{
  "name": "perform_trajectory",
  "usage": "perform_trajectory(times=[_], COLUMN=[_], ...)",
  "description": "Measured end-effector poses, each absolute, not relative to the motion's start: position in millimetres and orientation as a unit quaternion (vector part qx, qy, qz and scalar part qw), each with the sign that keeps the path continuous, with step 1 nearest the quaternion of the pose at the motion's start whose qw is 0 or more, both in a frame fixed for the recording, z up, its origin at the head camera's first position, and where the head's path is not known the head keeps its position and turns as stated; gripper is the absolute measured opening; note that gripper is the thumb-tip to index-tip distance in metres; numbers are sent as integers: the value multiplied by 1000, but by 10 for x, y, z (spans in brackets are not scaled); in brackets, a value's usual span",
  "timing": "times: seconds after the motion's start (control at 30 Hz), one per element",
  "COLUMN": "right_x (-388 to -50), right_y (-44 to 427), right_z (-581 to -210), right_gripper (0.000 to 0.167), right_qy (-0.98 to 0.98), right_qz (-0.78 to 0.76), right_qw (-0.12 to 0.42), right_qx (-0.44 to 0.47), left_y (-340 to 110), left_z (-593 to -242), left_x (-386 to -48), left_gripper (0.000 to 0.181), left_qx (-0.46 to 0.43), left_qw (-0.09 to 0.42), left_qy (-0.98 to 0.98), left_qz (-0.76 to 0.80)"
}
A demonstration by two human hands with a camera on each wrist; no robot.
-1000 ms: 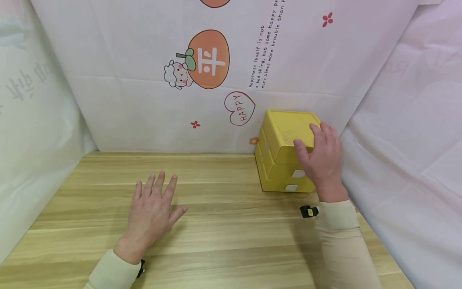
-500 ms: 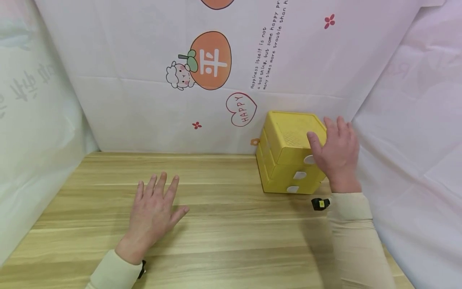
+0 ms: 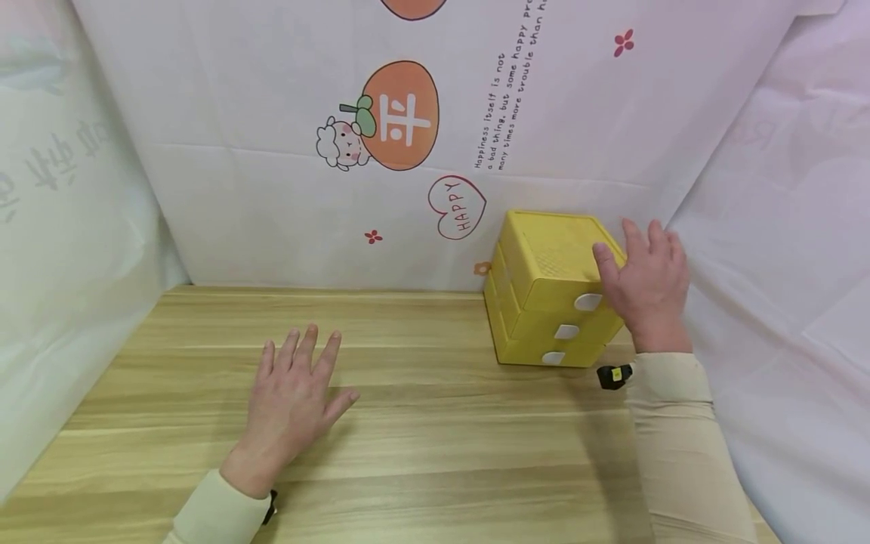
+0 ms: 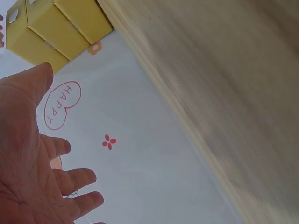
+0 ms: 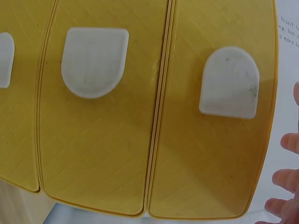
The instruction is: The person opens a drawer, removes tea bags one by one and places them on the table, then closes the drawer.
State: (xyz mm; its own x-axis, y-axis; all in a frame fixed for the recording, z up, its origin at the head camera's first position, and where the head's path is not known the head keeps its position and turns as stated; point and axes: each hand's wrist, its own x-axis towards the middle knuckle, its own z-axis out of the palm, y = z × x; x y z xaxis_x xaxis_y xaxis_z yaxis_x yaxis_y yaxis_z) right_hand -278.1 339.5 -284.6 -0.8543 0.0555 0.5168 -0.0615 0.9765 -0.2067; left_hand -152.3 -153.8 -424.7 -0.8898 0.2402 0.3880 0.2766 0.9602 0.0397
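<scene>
A small yellow drawer unit with three stacked drawers stands at the back right of the table, against the printed backdrop. Each drawer front bears a white tab handle; in the right wrist view the top drawer's handle and the middle one show large, and all drawers look closed. My right hand is at the unit's upper right front corner, fingers spread; whether it touches the unit I cannot tell. Over the left part of the table my left hand is held palm down with fingers spread, holding nothing.
The wood-grain table ends at a white backdrop printed with fruit, a heart and text. White sheets hang at both sides; the right sheet is close to my right arm. A black wrist device is by the right cuff.
My right hand has moved right, from over the front of the drawer unit to its right corner, uncovering the top handle. The left hand keeps its pose; the view shifts slightly.
</scene>
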Motion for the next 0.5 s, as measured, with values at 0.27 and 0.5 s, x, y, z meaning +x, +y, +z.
perform_trajectory(times=[0.27,0.5], right_x=[-2834,-2842], right_y=[3585,3698], right_z=[-2874,-2937], right_gripper=[80,82], right_qy=[-963,-969], right_qz=[107,150], right_qw=[247,187], right_qx=[-18,-54], left_y=[-1525,-1509], left_z=[-4231,-4230], left_x=[-1537,-1534], left_gripper=[88,88], left_qx=[-138,-138], left_qw=[193,189], left_qy=[-971,-971], left_qz=[-41,-43])
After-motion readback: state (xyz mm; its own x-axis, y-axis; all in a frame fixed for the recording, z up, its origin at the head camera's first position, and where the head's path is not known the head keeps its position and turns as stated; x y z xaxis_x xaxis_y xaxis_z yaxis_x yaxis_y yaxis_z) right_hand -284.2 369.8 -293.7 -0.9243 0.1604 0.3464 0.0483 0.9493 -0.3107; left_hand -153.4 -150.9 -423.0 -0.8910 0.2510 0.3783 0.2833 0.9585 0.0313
